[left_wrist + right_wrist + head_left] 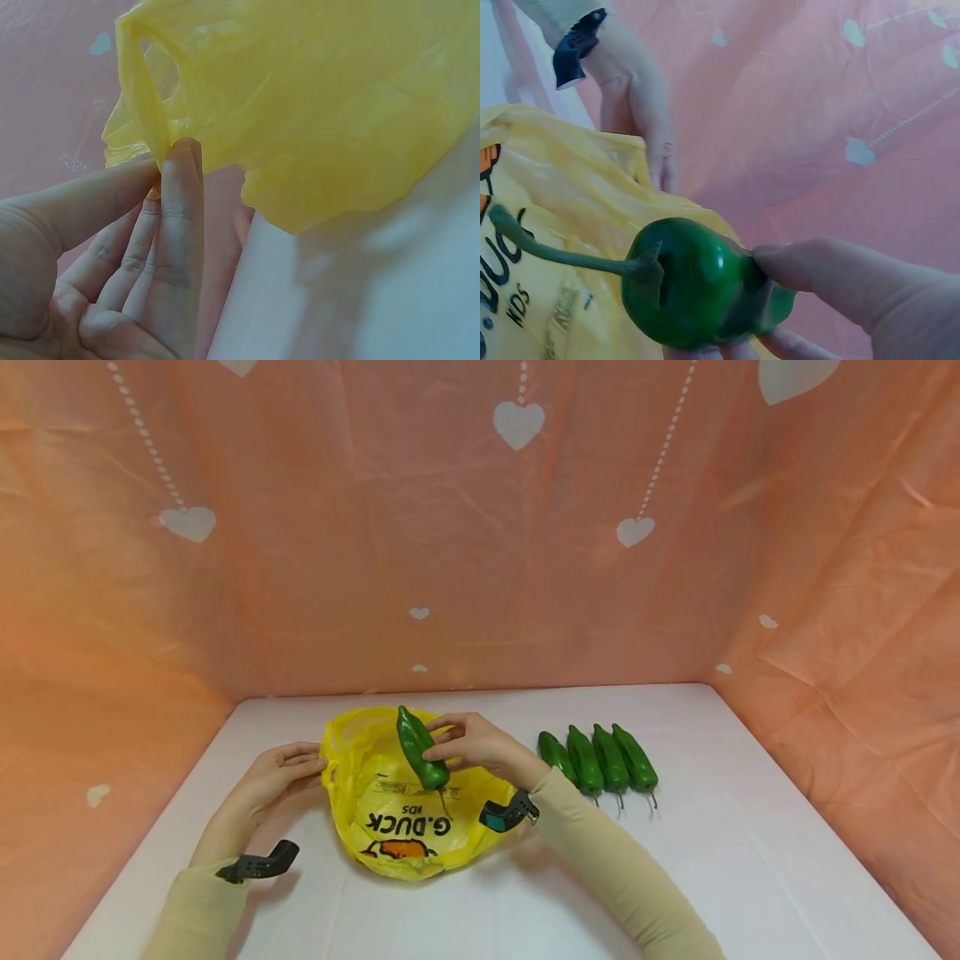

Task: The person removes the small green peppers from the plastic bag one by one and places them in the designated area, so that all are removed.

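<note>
A yellow plastic bag [352,802] with black "G.DUCK" lettering lies on the table with its mouth spread open. At its left edge my left hand [279,774] pinches the rim; in the left wrist view thumb and fingers meet on the yellow film [247,97]. Over the bag's opening, my right hand [480,746] holds a green pepper [420,747] between thumb and fingers, tilted, its stem end lower. The right wrist view shows that pepper [686,277] close up, its long stem pointing left. Whether it touches the bag I cannot tell.
Several more green peppers [611,760] lie side by side in a row right of the bag, partly behind my right forearm. The white table [450,918] is bordered by orange-pink cloth walls [480,568] printed with white hearts. Each wrist wears a small black camera [262,862].
</note>
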